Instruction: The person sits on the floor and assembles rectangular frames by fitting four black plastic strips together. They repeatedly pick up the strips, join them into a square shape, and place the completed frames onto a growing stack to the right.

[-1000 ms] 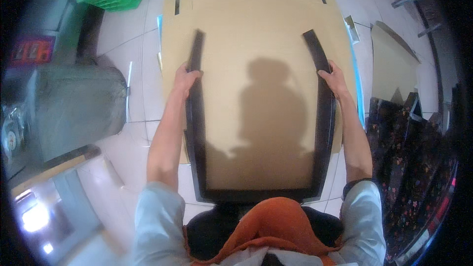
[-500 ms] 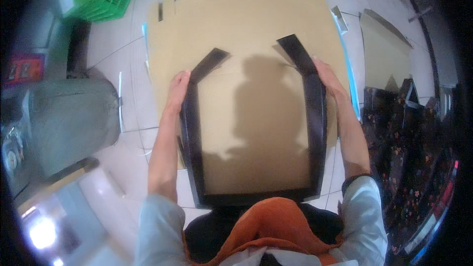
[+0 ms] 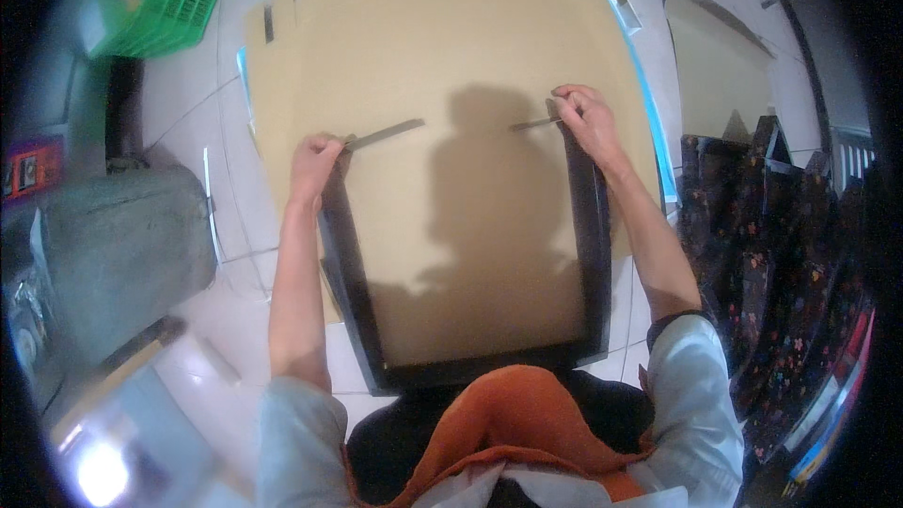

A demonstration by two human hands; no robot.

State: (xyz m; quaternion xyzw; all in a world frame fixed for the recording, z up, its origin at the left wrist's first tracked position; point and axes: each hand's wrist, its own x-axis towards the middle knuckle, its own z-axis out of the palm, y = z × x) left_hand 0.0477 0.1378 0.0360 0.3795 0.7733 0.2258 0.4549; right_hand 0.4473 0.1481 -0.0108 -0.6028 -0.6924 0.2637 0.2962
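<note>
In front of me lies a U-shaped black frame (image 3: 350, 259) of folded strips, its closed side near my body. My left hand (image 3: 312, 169) has its fingers closed at the far end of the left strip, where a narrow black flap (image 3: 388, 134) points inward, edge-on. At the far end of the right strip (image 3: 590, 226), my right hand (image 3: 588, 122) pinches the corner; a shorter piece of its flap (image 3: 532, 124) shows, also pointing inward. Under the frame is a large tan cardboard sheet (image 3: 395, 47), with my shadow across it.
A green plastic crate (image 3: 174, 14) stands at the far left. On the left is a grey-green box-like thing (image 3: 127, 245). Dark flower-patterned pieces (image 3: 752, 292) crowd the right, below another cardboard piece (image 3: 715, 75). White tiles (image 3: 183, 99) cover the floor.
Both hands have moved from the outer sides onto the far corners of the frame. The two end flaps, broad and slanting before, now stand edge-on and point inward. The view has shifted slightly.
</note>
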